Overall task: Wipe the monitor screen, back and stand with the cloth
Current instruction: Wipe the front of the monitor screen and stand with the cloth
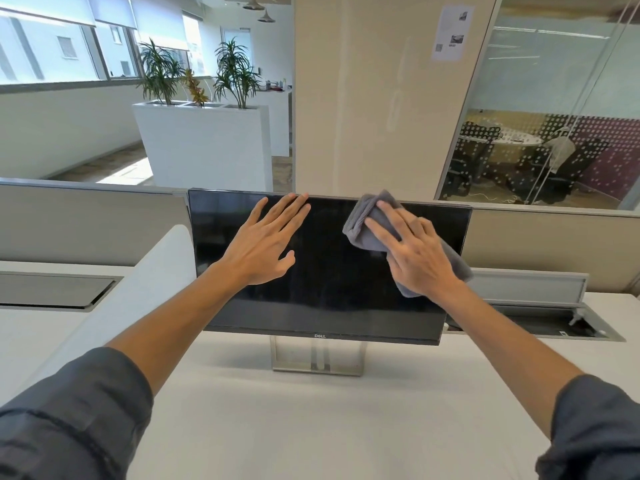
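Right hand point(414, 251) flat, fingers spread, palm pressing a folded grey microfibre cloth point(372, 226) onto the upper right part of the screen of a black flat-panel monitor point(329, 282). Cloth top fold pokes just above the monitor's top edge; its lower end hangs out under the wrist near the monitor's right edge. Fingers lie over the cloth, not curled round it. Right forearm bare, stretched forward, dark grey sleeve point(595, 431) pushed up to the elbow.

Left hand point(266, 244) open, fingers apart and extended, holding nothing, palm toward the upper left-centre of the screen, fingertips at the top edge. Cannot tell whether the palm touches the glass. Left forearm also straight out, sleeve rolled.

Screen dark, tilted back slightly. Monitor sits on a silver rectangular metal stand point(317, 358) on a white desk point(311, 427), toward the desk's far edge, in front of a beige partition panel point(86, 223). Open cable tray point(540, 320) at the desk's far right.
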Available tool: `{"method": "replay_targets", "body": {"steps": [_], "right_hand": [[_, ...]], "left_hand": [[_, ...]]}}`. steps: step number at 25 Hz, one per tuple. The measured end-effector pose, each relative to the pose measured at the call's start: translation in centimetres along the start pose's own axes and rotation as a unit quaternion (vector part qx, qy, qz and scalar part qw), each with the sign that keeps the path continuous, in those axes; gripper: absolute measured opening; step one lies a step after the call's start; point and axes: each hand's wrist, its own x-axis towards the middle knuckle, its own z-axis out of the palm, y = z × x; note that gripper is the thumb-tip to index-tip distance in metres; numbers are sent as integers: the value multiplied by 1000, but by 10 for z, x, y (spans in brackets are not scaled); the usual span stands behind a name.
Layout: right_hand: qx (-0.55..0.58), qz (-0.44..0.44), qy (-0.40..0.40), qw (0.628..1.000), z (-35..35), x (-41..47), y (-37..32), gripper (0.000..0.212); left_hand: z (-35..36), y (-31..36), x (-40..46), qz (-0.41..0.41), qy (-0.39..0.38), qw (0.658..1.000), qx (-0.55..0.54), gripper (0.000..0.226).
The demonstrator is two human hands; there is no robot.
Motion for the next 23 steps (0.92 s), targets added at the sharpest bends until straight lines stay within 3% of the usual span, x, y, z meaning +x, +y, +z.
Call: {"method": "replay_targets", "body": {"steps": [3,7,9,12,14,23], "right_hand": [[0,-54,-41,998,28,-48,-18,67],[3,-206,-153,966,47,-107,-39,71],[1,-184,-124,975,34,-100,-27,68],[-21,-22,-14,999,2,-60,13,65],[-33,36,11,999,-10,-47,38,63],[-29,-90,-156,983,51,-172,2,87]], "left_hand": [[1,2,1,-2,2,1000,-3,80],[0,1,1,3,-2,1000,-8,79],[-2,0,1,8,-5,1000,-9,80],[-5,2,6,20,-4,1000,-13,80],[-7,6,10,27,0,1000,-12,80],[1,19,15,20,-7,1000,-14,80]]}}
